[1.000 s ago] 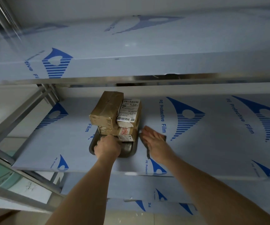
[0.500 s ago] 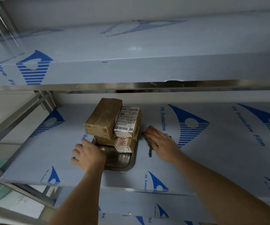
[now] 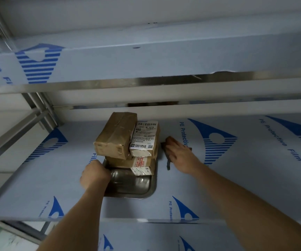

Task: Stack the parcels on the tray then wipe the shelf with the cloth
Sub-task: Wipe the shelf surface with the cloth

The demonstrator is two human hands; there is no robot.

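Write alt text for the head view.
A person's right hand presses a dark cloth flat on a film-covered shelf, while the left hand grips the rim of a metal tray stacked with taped parcels.

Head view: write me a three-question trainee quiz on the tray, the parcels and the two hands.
1. True or false: the parcels are stacked on the metal tray.
2. What lies under the right hand? A) a dark cloth B) a parcel C) the tray's rim
3. Fill in: the left hand grips the tray at its ____ edge.

Key:
1. True. They sit on the tray's far part; the near part is bare.
2. A. The hand lies flat on the dark cloth, on the shelf just right of the tray.
3. Left. The fingers curl over the left rim.
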